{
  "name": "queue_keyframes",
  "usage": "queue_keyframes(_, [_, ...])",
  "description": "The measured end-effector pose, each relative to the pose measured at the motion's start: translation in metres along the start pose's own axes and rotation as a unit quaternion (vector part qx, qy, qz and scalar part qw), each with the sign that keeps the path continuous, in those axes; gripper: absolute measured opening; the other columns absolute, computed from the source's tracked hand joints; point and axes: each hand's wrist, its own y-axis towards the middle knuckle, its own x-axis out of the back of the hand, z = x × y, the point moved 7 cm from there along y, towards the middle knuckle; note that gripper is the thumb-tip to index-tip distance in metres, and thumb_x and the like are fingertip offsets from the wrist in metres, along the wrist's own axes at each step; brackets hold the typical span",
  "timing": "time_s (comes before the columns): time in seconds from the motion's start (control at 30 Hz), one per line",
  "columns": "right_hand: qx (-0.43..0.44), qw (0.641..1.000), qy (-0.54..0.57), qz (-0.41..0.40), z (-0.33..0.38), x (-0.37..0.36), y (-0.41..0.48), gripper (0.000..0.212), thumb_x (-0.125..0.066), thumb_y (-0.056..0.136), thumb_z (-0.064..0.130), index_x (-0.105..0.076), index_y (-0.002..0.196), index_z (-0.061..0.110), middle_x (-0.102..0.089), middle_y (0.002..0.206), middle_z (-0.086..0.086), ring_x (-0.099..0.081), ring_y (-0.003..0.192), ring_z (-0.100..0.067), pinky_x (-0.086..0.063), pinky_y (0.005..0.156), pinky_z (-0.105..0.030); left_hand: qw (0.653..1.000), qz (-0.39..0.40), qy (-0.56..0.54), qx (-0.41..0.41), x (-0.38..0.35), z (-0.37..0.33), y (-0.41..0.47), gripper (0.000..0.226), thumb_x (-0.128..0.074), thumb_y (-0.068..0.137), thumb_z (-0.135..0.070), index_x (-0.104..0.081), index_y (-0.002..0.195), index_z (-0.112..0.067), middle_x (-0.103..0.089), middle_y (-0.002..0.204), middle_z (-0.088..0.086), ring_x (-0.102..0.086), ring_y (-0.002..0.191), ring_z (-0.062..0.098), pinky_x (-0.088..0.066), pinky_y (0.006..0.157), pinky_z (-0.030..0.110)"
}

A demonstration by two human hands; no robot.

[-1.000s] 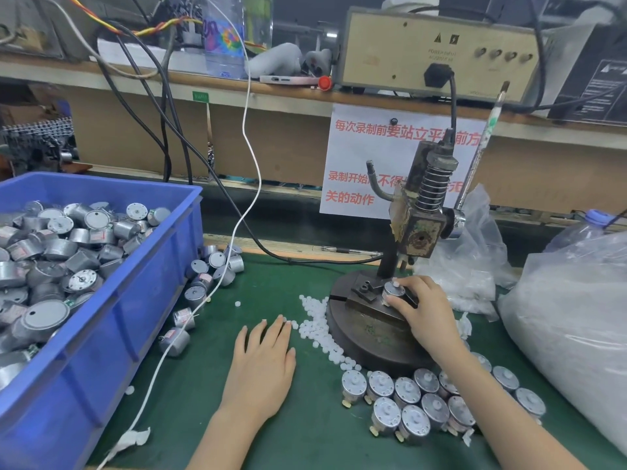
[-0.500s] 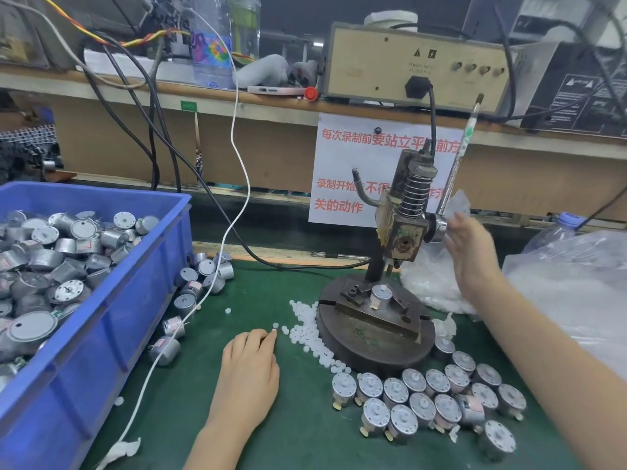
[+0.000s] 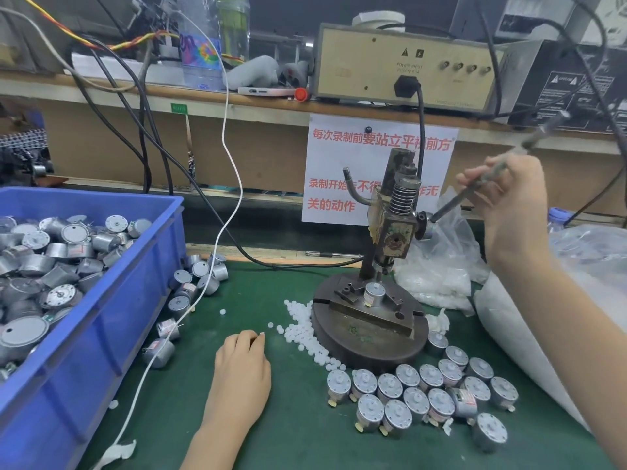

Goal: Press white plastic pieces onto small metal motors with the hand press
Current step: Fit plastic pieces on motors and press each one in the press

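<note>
Moved up since half a second ago: right hand (image 3: 509,201), from beside the press head onto the lever (image 3: 454,206), grip clamped round that dark metal rod.

Far left, blue plastic crate (image 3: 101,334) heaped with silver cylindrical motors (image 3: 51,266); loose motors (image 3: 190,286) spilled on the green desk (image 3: 288,435) just beside its wall. Next, left hand (image 3: 241,368) resting on the desk, fingers curled under, grip not readable: cannot tell whether pinching anything. Just right of it, small round white plastic pieces (image 3: 305,334) scattered against the round dark base of the hand press (image 3: 393,232). On the press fixture, upright beneath the ram, single motor (image 3: 374,293) with a white piece on top. In front of the base, standing motors (image 3: 424,391) packed close on end. Behind at right, clear bag (image 3: 441,286) of white bits.
</note>
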Motion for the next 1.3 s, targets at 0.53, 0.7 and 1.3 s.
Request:
queue_keyframes(0.53, [0.094,0.993,-0.072,0.006,-0.001,-0.001,-0.030,0.021,-0.045,0.082,0.019,-0.045,0.101,0.026,-0.056,0.097,0.002,-0.057,0.100,-0.016,-0.047,0.092,-0.026,0.998,-0.032,-0.009,0.045,0.003,0.007,0.000,0.028,-0.056,0.083,0.001,-0.065,0.109,0.004,-0.062,0.100,0.015,-0.052,0.093,0.036,-0.042,0.084,0.042])
queue_keyframes(0.7, [-0.053,0.996,-0.022,0.066,-0.013,-0.010,0.013,0.030,-0.041,0.087,0.011,-0.053,0.112,0.022,-0.062,0.113,0.005,-0.055,0.113,-0.009,-0.038,0.106,-0.033,0.999,-0.016,-0.010,0.046,0.002,0.008,0.002,0.042,-0.043,0.092,-0.012,-0.046,0.134,-0.008,-0.054,0.119,0.004,-0.045,0.108,0.025,-0.034,0.094,0.032])
queue_keyframes(1.3, [-0.167,0.859,-0.429,0.224,-0.157,-0.019,-0.078,0.046,-0.058,0.090,0.035,-0.051,0.130,0.014,-0.045,0.134,-0.006,-0.041,0.127,-0.021,-0.031,0.102,-0.032,0.985,-0.004,-0.087,0.146,-0.001,0.021,0.029,0.044,-0.047,0.093,-0.029,-0.044,0.136,-0.026,-0.047,0.133,-0.003,-0.037,0.121,0.021,-0.024,0.097,0.032])
